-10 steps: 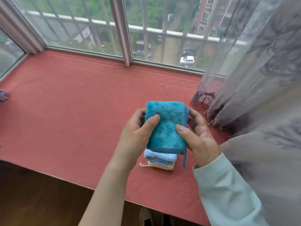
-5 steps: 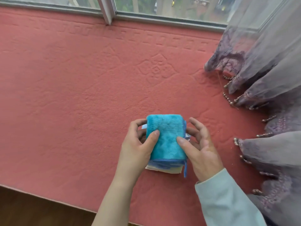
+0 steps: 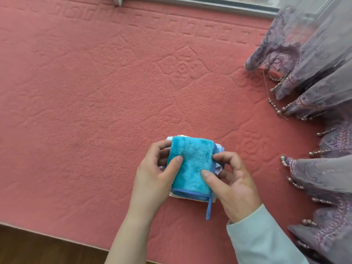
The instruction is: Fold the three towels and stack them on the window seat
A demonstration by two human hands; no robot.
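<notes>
A folded turquoise towel [image 3: 192,162] with a blue hem and a dangling blue loop lies on top of a small stack on the red window seat [image 3: 95,111]. Under it peek a pale blue towel [image 3: 220,149] at the right and a cream towel [image 3: 182,197] at the bottom. My left hand [image 3: 152,180] grips the turquoise towel's left side, thumb on top and fingers curled under its edge. At the towel's right edge my right hand [image 3: 234,185] holds on, thumb pressed on top, fingers curled beside the stack.
A purple sheer curtain [image 3: 314,92] with beaded fringe hangs over the seat's right side. The grey window frame [image 3: 209,4] runs along the far edge. The seat's front edge and dark wood floor [image 3: 38,248] lie at lower left.
The turquoise towel has come down from mid-air onto the two folded towels. Both hands stayed on it. The view tilted down, so the window has left the frame.
</notes>
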